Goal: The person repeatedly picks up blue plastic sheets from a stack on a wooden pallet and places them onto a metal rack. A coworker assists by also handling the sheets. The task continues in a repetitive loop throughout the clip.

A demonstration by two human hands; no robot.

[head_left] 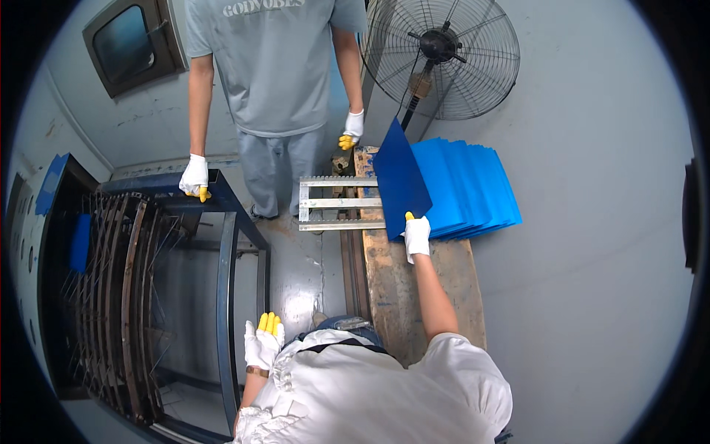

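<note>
My right hand (pixel 417 238), in a white glove with yellow fingertips, grips the near edge of a dark blue sheet (pixel 401 177). That sheet is tilted upright at the right end of a slotted metal rack (pixel 339 203). Just right of it, a row of overlapping bright blue sheets (pixel 462 185) leans above the worn wooden bench (pixel 458 281). My left hand (pixel 264 340), gloved the same way, is low by my left side with its fingers stretched out and nothing in them. It is nearest to the blue metal frame.
Across from me stands a co-worker (pixel 270 74), one gloved hand (pixel 194 177) on the blue metal frame (pixel 228 281) and the other hanging by the bench. A rusty wire-rack stand (pixel 122 296) occupies the left. Behind the sheets is a large caged fan (pixel 444 52).
</note>
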